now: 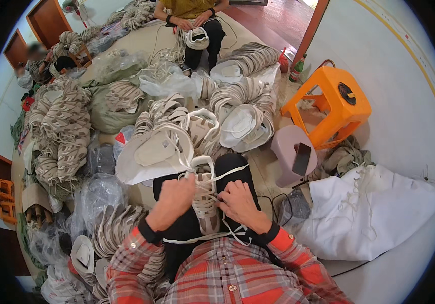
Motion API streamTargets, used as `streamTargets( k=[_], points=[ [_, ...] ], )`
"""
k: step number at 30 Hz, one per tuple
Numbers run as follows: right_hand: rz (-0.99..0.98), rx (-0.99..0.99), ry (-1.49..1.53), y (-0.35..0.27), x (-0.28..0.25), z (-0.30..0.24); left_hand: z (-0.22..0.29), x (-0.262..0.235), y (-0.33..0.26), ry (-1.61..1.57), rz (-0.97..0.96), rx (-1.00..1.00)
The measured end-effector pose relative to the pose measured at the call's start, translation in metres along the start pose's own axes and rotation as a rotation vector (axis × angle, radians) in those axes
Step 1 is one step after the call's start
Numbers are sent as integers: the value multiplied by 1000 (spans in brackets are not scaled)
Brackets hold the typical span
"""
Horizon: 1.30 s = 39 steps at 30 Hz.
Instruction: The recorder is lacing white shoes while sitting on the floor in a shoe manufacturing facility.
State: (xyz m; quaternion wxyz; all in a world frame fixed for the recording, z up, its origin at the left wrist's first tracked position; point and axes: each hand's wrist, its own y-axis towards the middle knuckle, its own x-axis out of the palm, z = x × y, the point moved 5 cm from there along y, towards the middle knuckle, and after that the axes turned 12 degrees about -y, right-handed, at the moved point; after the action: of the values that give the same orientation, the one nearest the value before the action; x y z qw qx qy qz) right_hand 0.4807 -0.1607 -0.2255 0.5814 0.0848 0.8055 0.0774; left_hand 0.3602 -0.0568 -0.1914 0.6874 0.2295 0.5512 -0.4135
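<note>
On my lap, between my dark-trousered legs, lies a beige and white shoe upper (206,212) with rows of straps down its front. A pale flat shoelace (230,173) runs across it; more lace hangs loose below. My left hand (176,196) is closed at the upper's left edge, with lace at its fingers. At the right edge my right hand (240,203) has its fingers bent and pinched on the lace. Its fingertips are partly hidden. Just beyond my knees rests a stack of uppers (156,152), its wide white opening facing me.
Bundles of uppers (63,121) and plastic bags (98,195) crowd the left. On the right stand an orange stool (347,83) and a mauve stool (283,147) bearing a phone (301,159). A white sack (364,207) lies near the wall. Opposite, another person handles an upper (196,38).
</note>
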Motion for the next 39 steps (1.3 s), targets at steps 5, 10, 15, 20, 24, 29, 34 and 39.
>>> streamTargets(
  k=[5,10,15,20,24,29,34,39],
  points=[
    [-86,-23,-122,8,10,-7,-34,24,-16,-420,-91,-133],
    [-530,-28,170,6,11,5,-17,49,-51,-2162,-317,-386],
    [-831,-144,312,3,-36,-8,-112,-28,-136,-3046,794,288],
    [-728,-291,350,18,8,12,-184,-85,-194,-2744,1010,394],
    [-749,154,571,45,15,6,-252,-145,-316,-2177,1314,557],
    [-338,-8,587,48,31,-11,-159,-157,-232,-1804,1709,-219],
    [-395,-457,380,13,89,-104,-179,-102,-210,-2117,1097,121],
    [-617,-330,406,-1,50,-109,-82,5,-110,-1225,540,-477]
  ],
)
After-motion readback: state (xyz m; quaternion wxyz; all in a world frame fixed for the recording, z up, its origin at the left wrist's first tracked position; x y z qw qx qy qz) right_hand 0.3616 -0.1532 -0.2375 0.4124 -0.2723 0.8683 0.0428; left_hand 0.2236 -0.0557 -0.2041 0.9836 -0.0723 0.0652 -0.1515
